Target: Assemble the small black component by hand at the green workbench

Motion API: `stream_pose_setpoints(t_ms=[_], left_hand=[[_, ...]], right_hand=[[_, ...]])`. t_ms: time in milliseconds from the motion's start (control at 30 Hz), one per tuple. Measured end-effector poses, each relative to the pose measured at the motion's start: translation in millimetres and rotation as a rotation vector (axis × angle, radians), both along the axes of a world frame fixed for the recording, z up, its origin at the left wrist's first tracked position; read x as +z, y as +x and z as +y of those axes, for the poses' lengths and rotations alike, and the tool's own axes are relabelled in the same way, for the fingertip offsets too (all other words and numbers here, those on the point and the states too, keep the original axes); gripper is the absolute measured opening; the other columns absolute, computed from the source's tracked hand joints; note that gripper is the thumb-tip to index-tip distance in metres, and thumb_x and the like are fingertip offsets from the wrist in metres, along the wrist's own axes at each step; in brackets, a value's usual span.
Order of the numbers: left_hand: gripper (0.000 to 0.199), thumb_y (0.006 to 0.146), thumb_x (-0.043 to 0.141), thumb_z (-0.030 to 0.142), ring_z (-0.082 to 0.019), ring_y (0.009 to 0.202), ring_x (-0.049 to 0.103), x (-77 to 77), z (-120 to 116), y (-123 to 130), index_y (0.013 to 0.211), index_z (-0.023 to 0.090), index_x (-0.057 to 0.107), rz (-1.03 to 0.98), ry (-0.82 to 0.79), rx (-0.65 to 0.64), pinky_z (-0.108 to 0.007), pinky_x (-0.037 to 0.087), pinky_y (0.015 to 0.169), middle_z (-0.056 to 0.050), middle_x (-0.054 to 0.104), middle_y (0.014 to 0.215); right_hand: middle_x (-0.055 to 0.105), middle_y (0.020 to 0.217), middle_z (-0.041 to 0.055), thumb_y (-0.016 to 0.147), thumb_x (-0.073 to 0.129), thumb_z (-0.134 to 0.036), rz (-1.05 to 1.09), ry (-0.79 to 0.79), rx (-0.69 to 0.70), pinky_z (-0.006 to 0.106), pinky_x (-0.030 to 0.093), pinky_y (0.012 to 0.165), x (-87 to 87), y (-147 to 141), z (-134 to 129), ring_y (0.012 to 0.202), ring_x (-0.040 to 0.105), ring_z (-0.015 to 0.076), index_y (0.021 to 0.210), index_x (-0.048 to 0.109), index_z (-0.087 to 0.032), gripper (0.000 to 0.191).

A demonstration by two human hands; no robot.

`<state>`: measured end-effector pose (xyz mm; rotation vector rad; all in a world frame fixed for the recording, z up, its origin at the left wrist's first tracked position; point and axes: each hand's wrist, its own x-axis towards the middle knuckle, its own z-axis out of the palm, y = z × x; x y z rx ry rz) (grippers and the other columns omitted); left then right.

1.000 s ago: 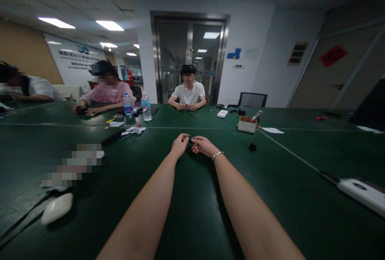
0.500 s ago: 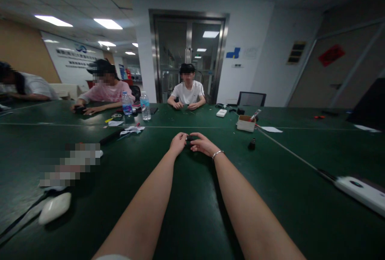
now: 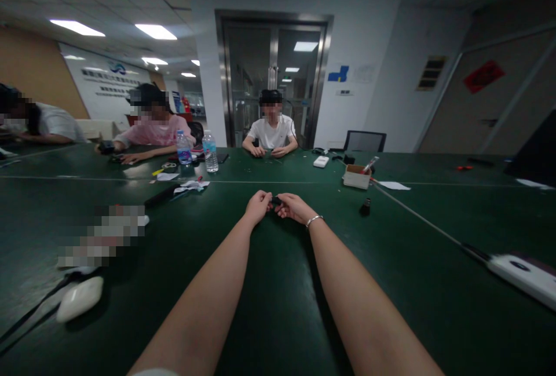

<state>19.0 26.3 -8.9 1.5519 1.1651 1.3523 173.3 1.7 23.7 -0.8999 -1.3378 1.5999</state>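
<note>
Between my two hands is a small black object (image 3: 275,201), too small and too covered by fingers to name. My left hand (image 3: 259,208) pinches its left end. On the other side, the fingers of my right hand (image 3: 294,208) are closed on its right end; a silver bracelet circles that wrist. Both hands are just above the green table (image 3: 278,283), with the forearms reaching forward. To the right of my right hand a small black piece (image 3: 365,207) stands on the table.
An open box (image 3: 357,178) with items in it sits at back right. Two water bottles (image 3: 210,153) stand at back left. A white power strip (image 3: 523,276) lies right, a white rounded case (image 3: 80,299) left. Several people sit across the table.
My right hand's fingers have closed in from a looser, spread pose onto the small black object. The left hand keeps its pinch in nearly the same place.
</note>
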Motion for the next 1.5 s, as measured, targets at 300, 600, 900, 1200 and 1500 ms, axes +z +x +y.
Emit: stream_pose_setpoints(t_ms=[300,600,900,1200,1500], left_hand=[[0.023,0.081,0.051,0.039,-0.010,0.050,0.054,3.7,-4,0,0.077,0.017,0.051,0.002,-0.006,0.036,-0.021,0.043,0.052,0.001,0.057,0.057],[0.023,0.079,0.055,0.039,-0.009,0.049,0.054,7.6,-8,2,0.076,0.016,0.052,-0.044,-0.014,0.038,-0.021,0.043,0.051,0.001,0.057,0.057],[0.014,0.073,0.063,0.020,-0.008,0.049,0.054,20.6,-15,1,0.080,0.013,0.054,-0.118,-0.138,-0.081,-0.020,0.044,0.052,0.001,0.059,0.057],[0.031,0.072,0.061,0.046,-0.010,0.051,0.056,9.7,-7,-2,0.072,0.016,0.053,0.035,-0.052,-0.048,-0.022,0.044,0.052,-0.001,0.061,0.058],[0.029,0.072,0.063,0.037,-0.011,0.064,0.058,9.8,-7,-4,0.091,0.016,0.059,0.021,-0.017,0.008,-0.021,0.048,0.054,-0.005,0.062,0.083]], right_hand=[[0.060,0.064,0.0012,0.086,0.053,-0.017,0.006,-0.007,0.007,0.019,0.050,0.042,-0.2,0,1,0.045,0.060,0.0103,0.099,0.048,-0.015,0.014],[0.063,0.063,0.0039,0.088,0.051,-0.017,0.037,-0.021,0.026,0.019,0.050,0.044,-2.4,2,4,0.047,0.062,0.0110,0.095,0.049,-0.014,0.008],[0.062,0.061,0.0038,0.089,0.049,-0.016,0.088,-0.041,0.009,0.020,0.052,0.048,-3.7,3,5,0.048,0.062,0.0112,0.089,0.049,-0.013,0.003],[0.060,0.060,0.0033,0.089,0.049,-0.015,0.097,-0.064,-0.008,0.021,0.052,0.048,-2.0,3,4,0.050,0.063,0.0124,0.087,0.050,-0.013,0.003],[0.062,0.061,0.0042,0.089,0.048,-0.014,0.086,-0.055,-0.022,0.021,0.053,0.049,-2.9,3,5,0.050,0.063,0.0121,0.092,0.050,-0.013,0.003]])
